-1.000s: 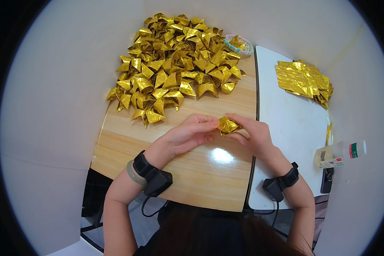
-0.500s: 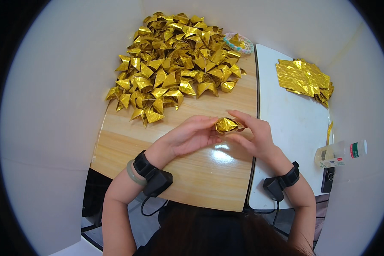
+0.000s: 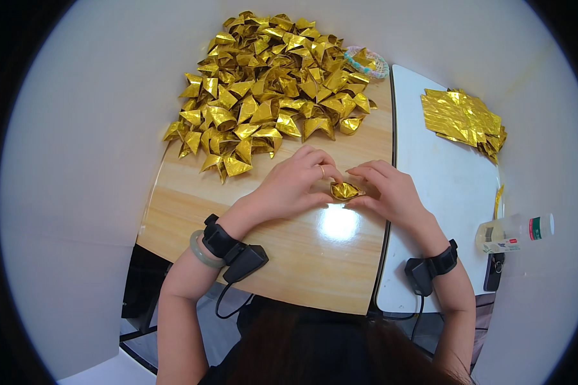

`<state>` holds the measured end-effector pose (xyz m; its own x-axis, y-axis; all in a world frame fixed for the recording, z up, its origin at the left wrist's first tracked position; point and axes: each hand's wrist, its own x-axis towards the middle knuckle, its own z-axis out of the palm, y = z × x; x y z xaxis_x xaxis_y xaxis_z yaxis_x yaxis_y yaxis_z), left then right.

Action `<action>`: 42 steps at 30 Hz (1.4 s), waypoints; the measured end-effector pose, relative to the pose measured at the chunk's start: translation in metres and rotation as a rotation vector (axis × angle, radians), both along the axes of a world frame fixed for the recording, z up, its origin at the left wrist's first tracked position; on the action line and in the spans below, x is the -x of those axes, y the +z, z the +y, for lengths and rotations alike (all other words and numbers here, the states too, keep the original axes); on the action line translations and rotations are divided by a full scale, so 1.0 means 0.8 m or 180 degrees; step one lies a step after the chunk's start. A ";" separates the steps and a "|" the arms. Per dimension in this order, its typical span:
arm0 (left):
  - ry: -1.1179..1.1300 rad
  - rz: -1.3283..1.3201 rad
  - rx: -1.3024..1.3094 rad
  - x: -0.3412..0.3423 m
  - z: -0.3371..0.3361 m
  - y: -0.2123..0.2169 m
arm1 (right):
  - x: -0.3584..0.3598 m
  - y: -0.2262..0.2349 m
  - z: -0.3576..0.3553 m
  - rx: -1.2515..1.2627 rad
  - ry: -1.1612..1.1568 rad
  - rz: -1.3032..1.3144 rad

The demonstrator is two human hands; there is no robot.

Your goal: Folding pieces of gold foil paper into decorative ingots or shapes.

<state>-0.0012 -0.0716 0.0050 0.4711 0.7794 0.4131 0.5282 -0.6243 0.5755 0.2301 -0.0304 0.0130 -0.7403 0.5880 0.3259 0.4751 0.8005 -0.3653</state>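
Note:
A small gold foil paper ingot [image 3: 345,191], boat-shaped with a puffed middle, is between my two hands over the wooden tabletop. My left hand [image 3: 300,181], with a ring on one finger, pinches its left end between thumb and fingertips. At the right end, the thumb and curled fingers of my right hand [image 3: 389,192] close around it. Beyond my hands spreads a large heap of folded gold paper ingots [image 3: 263,90]. Whether the held ingot touches the table I cannot tell.
On the white table [image 3: 430,186] at right lies a stack of flat gold foil sheets [image 3: 462,122]. Nearer me are a clear plastic bottle [image 3: 510,232] and a dark phone-like object [image 3: 494,273]. A woven pastel basket [image 3: 374,69] sits beside the heap. Pale partitions [image 3: 77,173] enclose the tables.
My left hand has turned from palm-up to back-up, its fingers now over the ingot. The ingot and both hands have shifted slightly right; the whole view has shifted a little too.

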 end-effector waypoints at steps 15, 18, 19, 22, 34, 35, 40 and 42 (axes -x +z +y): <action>-0.0126 0.0442 -0.0665 -0.004 0.003 -0.004 | -0.002 0.016 0.002 -0.0065 0.0507 0.0028; -0.0081 0.0407 -0.0677 -0.006 0.004 -0.002 | -0.002 0.017 0.001 -0.0005 0.0462 -0.0016; -0.0029 0.0373 -0.0650 -0.006 0.003 -0.002 | -0.003 0.016 0.001 0.0006 0.0457 -0.0060; -0.0155 0.0527 -0.0803 0.000 0.005 -0.003 | -0.002 0.017 0.004 -0.0060 0.0587 -0.0191; -0.0279 0.0821 -0.0759 0.001 0.003 0.007 | -0.010 0.015 0.009 0.0645 0.0740 -0.0203; -0.0299 0.0832 -0.0780 0.004 0.003 0.009 | -0.010 0.018 0.009 0.0626 0.0719 -0.0190; 0.2196 -0.0069 -0.1609 0.014 0.014 0.021 | -0.021 0.022 0.033 0.0303 -0.0780 0.1050; 0.2026 0.0027 -0.1176 0.011 0.012 0.008 | -0.049 0.001 0.070 -0.0689 -0.1359 0.0710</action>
<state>-0.0101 -0.0621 0.0114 -0.0218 0.7138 0.7000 0.8566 -0.3477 0.3812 0.2693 0.0255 0.0140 -0.3485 0.7239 0.5955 0.7050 0.6211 -0.3425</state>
